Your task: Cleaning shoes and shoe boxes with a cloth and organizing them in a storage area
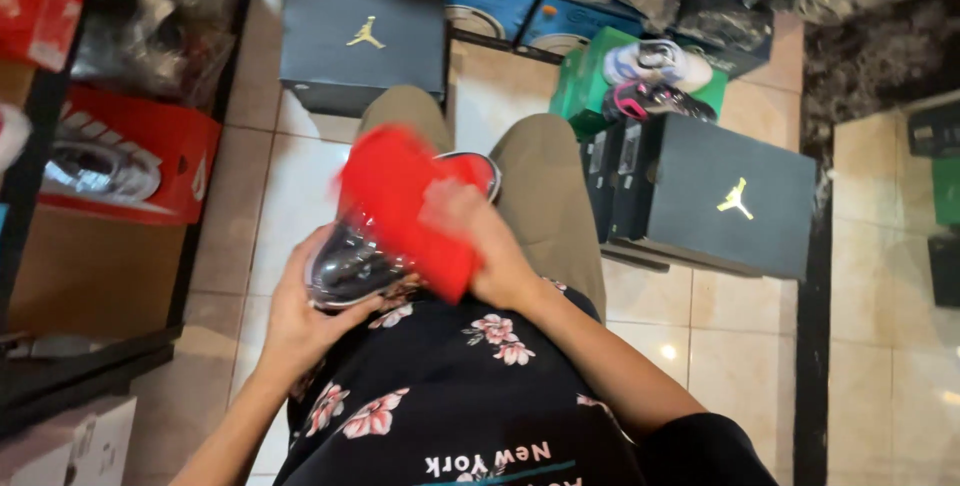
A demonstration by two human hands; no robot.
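shoe: glossy, shiny | cloth: red, soft fabric | floor: glossy tile

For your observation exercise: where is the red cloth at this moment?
In the head view, the red cloth sits centre frame, pressed by the right hand onto the shiny dark shoe that the left hand grips, above the person's lap.

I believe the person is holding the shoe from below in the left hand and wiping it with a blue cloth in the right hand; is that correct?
Not quite: the cloth is red, not blue, as the head view shows. The rest holds: the left hand holds the shoe from below, and the right hand presses the cloth against it.
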